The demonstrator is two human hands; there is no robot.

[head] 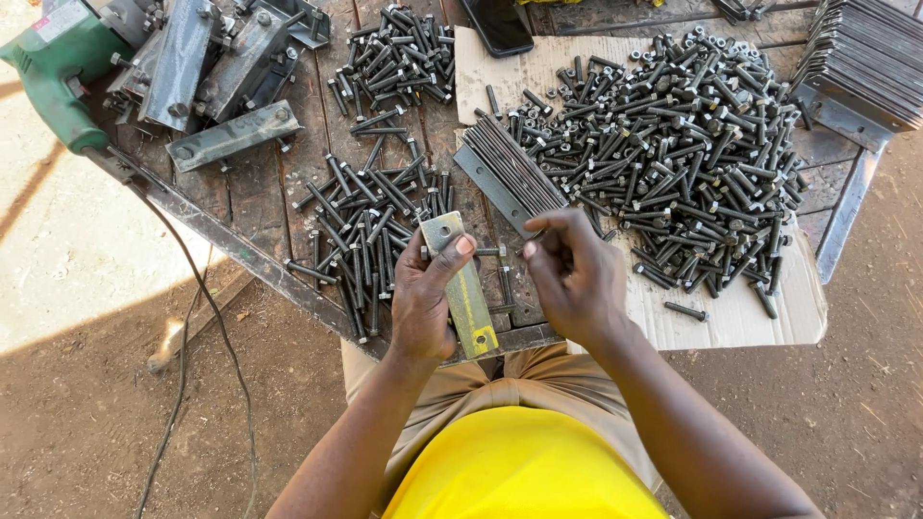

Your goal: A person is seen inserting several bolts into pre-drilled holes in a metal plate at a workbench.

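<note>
My left hand grips a flat yellowish metal plate with a hole near each end, thumb pressed on its upper part. My right hand hovers just right of the plate with fingers curled and pinched; whether it holds something small I cannot tell. Directly beyond my hands lies a stack of dark flat metal strips. A large heap of black bolts and nuts covers a cardboard sheet to the right. More bolts lie just left of my left hand.
A green power tool with a cord sits at the far left, beside bolted metal brackets. Another bolt pile and a dark phone lie at the back. Stacked metal plates sit at the far right. Dirt ground surrounds the wooden table.
</note>
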